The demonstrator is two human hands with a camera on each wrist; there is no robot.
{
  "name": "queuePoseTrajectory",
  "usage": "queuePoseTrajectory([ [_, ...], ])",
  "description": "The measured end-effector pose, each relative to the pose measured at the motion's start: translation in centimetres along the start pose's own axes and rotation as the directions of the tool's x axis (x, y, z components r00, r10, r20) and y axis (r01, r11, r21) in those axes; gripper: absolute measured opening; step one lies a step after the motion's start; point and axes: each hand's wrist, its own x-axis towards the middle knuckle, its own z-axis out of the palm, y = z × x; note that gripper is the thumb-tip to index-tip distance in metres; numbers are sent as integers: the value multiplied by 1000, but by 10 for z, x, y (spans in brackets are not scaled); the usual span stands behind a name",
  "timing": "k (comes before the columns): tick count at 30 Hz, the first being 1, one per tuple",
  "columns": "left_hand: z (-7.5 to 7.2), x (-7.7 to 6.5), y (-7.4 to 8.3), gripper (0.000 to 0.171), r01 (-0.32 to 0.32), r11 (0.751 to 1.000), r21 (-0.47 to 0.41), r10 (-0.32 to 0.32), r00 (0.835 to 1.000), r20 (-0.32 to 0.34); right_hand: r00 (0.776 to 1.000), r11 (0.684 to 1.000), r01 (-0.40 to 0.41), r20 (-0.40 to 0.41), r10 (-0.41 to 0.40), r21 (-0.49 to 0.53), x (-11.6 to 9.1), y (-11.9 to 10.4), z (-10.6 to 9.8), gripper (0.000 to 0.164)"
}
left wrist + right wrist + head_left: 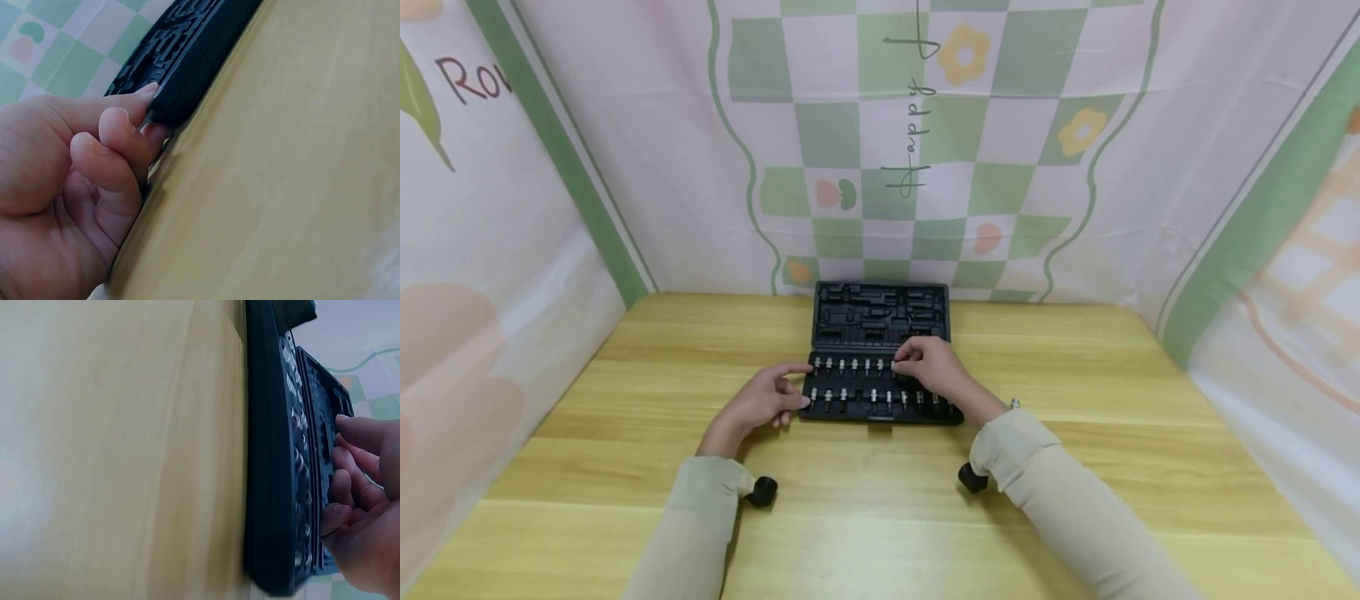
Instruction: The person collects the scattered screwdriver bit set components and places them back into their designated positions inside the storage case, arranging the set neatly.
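Observation:
An open black bit socket case (880,419) lies on the table, its base holding two rows of silver bit sockets (854,367) with dark tips. My left hand (765,398) holds the base's left edge; in the left wrist view its thumb (119,107) lies over the edge with other fingers curled below. My right hand (931,367) is over the right part of the back row, thumb and index finger pinching a bit socket (894,365) there. Part of that row is hidden behind the hand. The front row has a gap left of its middle.
The case's lid (880,317), with moulded recesses, leans up at the back near the printed curtain (887,167). A small silver piece (1015,404) shows beside the right sleeve cuff. Wooden table (850,533) surrounds the case, with curtains on both sides.

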Motion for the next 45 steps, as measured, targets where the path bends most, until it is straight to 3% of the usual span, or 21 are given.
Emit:
queuePoseTrajectory([
  [7,0,0,1,58,-1,1000,4,1,1000,2,1000,1000,-2,-9,3,29,-10,10,-12,7],
  [45,-1,2,-3,59,-10,1000,26,10,1000,4,1000,998,-3,10,3,-57,-66,67,-60,7],
])
